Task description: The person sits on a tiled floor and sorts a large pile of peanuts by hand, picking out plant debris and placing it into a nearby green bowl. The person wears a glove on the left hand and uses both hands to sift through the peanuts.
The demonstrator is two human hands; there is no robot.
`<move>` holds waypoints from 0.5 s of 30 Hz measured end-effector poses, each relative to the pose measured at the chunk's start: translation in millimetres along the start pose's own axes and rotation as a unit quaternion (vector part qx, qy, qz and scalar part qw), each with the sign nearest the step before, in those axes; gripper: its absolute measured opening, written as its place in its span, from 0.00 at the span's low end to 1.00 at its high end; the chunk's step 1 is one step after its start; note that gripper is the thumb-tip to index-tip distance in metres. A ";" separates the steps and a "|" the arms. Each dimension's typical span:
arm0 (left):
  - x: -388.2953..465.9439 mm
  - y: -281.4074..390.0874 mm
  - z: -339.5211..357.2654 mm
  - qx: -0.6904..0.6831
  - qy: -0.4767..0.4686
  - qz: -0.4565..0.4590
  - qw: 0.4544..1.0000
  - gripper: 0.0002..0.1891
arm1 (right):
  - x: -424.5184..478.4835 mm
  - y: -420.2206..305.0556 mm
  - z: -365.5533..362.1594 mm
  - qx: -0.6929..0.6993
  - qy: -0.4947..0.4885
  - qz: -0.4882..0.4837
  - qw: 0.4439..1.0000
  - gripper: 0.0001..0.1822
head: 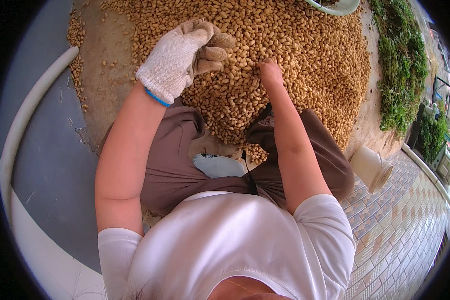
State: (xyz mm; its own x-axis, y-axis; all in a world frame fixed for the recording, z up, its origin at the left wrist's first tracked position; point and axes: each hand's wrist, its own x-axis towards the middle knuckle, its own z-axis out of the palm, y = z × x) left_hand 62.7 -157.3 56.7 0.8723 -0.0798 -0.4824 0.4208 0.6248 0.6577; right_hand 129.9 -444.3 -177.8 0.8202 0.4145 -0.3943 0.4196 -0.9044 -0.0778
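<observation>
A wide heap of unshelled peanuts (307, 48) spreads over the ground in front of me and between my legs. My left hand (183, 52), in a knitted work glove with a blue cuff edge, hovers above the heap's left side. Its fingers are curled towards the palm, and what may lie inside them is hidden. My right hand (271, 73) is bare and reaches down to the peanuts near the middle. Its fingertips are bent and touch the heap; the palm and anything in the fingers cannot be made out.
A white plastic bucket (366, 165) stands to the right, by the patterned floor tiles (393, 210). Uprooted green plants (401, 75) lie along the far right. At the top is the pale rim of a basin (333, 10). A pale pipe (33, 97) curves along the left wall.
</observation>
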 end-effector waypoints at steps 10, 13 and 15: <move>-2.7 4.2 3.0 -0.003 0.031 0.016 0.999 0.08 | 58.7 5.6 -46.5 0.316 0.051 0.280 0.905 0.14; -5.6 7.6 -0.5 -0.011 0.028 0.014 0.999 0.08 | 89.7 3.6 -30.7 0.264 0.077 0.279 0.920 0.15; -3.0 3.6 -4.4 -0.029 0.010 0.024 0.999 0.08 | 110.5 10.7 -12.6 0.137 0.021 0.267 0.954 0.16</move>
State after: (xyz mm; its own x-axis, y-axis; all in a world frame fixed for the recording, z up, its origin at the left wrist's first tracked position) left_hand 60.5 -151.4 57.9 0.8855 -0.0332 -0.4634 0.3631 0.6719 0.6456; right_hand 229.9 -406.8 -210.7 0.9055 -0.1135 -0.4089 -0.1746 -0.9779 -0.1153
